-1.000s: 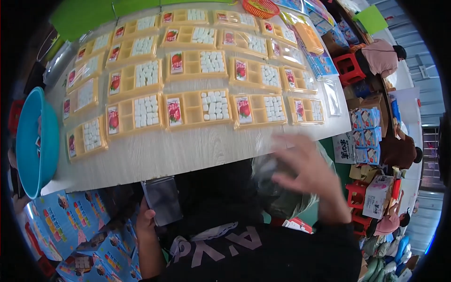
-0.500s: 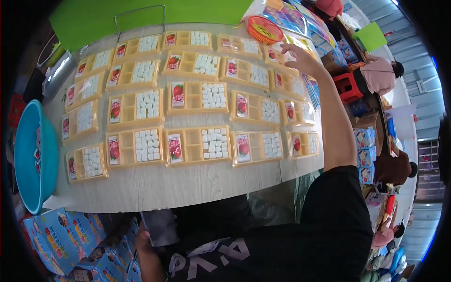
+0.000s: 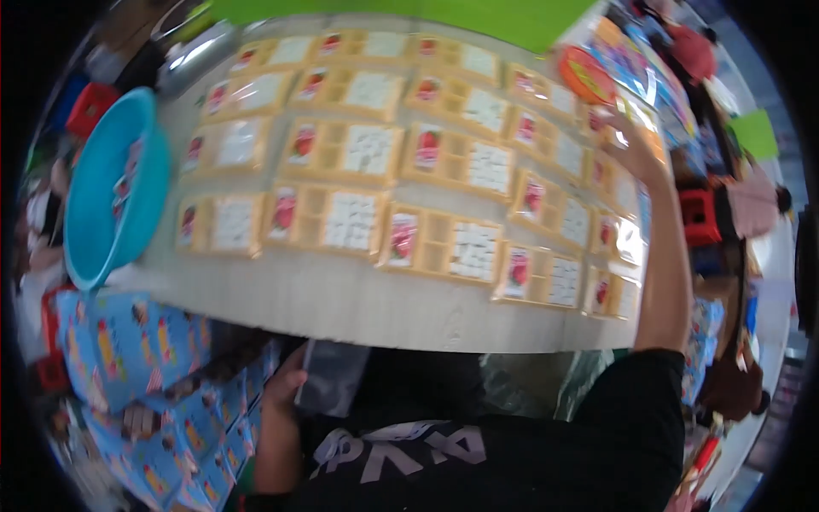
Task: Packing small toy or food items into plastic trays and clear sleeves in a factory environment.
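Note:
Rows of cream plastic trays (image 3: 437,222) cover the table, each with white cubes, a strawberry-printed packet and bare compartments; clear film glints on several of them. At the far right end, my right hand (image 3: 630,143) reaches over the trays beside the orange-red basket (image 3: 587,75). Its fingers are blurred, and whether they grip a tray is not clear. Low at the left, below the table edge, my left hand (image 3: 290,380) is closed around one side of a flat, grey, see-through plastic sheet (image 3: 334,375).
A turquoise basin (image 3: 90,213) holding small packets stands left of the table. Blue printed boxes (image 3: 128,337) are stacked below it. A green panel (image 3: 478,19) borders the far edge. At the right, people (image 3: 751,205) sit near a red stool (image 3: 699,215).
My view has turned, so the table and trays appear farther right and tilted. My right hand has lowered toward the far-right trays. The grey sheet stays in my left hand.

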